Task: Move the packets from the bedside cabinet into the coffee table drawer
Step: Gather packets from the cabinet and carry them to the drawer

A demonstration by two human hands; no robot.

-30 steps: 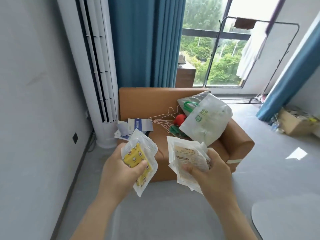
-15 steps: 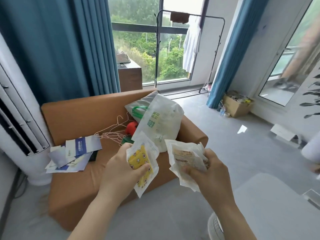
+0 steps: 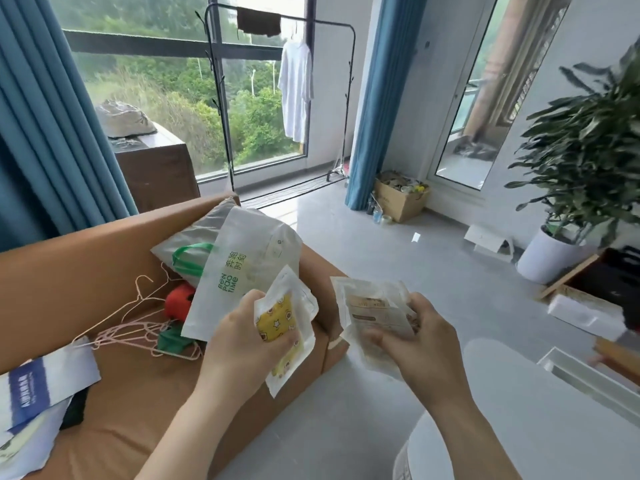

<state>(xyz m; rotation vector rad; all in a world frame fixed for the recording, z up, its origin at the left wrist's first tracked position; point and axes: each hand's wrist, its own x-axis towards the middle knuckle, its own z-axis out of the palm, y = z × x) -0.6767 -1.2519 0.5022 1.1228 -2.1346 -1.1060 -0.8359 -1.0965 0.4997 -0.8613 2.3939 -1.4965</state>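
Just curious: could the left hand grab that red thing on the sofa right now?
Probably not as things stand: the left hand is full, gripping the yellow packet, and the red thing sits partly tucked behind the white bag.

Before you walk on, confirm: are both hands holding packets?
Yes: the left hand grips the yellow-patterned packet and the right hand grips the beige-labelled packets.

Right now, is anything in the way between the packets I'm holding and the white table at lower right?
Nothing visible blocks it. The left hand holds the yellow packet, the right hand the beige packets, both above bare floor. The white table lies just right; no drawer shows.
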